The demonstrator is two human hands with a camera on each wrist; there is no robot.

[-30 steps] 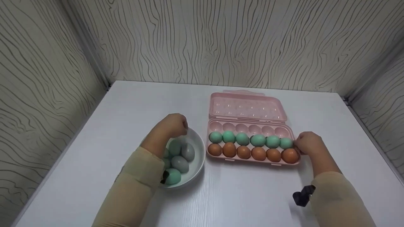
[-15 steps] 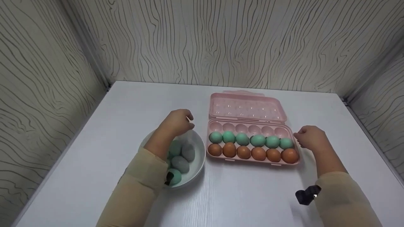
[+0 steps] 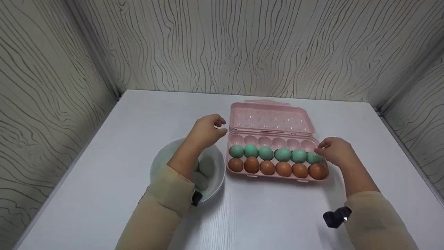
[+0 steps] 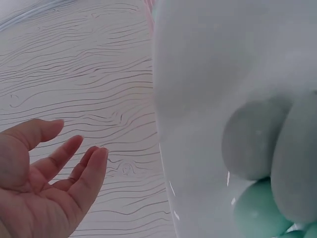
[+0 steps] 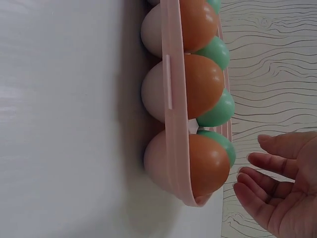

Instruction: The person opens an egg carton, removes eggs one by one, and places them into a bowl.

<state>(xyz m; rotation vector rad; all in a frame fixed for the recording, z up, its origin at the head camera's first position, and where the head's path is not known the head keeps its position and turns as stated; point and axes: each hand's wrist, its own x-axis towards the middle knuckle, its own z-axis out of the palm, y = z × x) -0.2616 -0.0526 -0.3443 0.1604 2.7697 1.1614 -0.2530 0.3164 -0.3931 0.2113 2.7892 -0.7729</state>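
My left hand (image 3: 207,131) hovers above the far right rim of a white bowl (image 3: 156,163), fingers apart and nothing in them. Inside the bowl lie grey eggs (image 4: 252,141) and green eggs (image 4: 260,210), partly hidden by my arm in the head view. A pink egg carton (image 3: 274,177) stands to the bowl's right with its lid (image 3: 272,118) folded back. Its front row holds brown eggs (image 3: 267,167), its middle row green eggs (image 3: 266,152), and its back row bare cups. At the carton's right end, my right hand (image 3: 335,150) is beside the last green egg, fingers loosely bent and holding nothing.
Everything stands on a white table (image 3: 263,215). Wood-patterned panels (image 3: 222,45) enclose it at the back and both sides. A black wrist camera (image 3: 337,217) sticks out from the right sleeve.
My left hand has risen from the bowl and moved right and away toward the carton, its fingers spreading. My right hand has shifted slightly back along the carton's right end. The eggs stay put.
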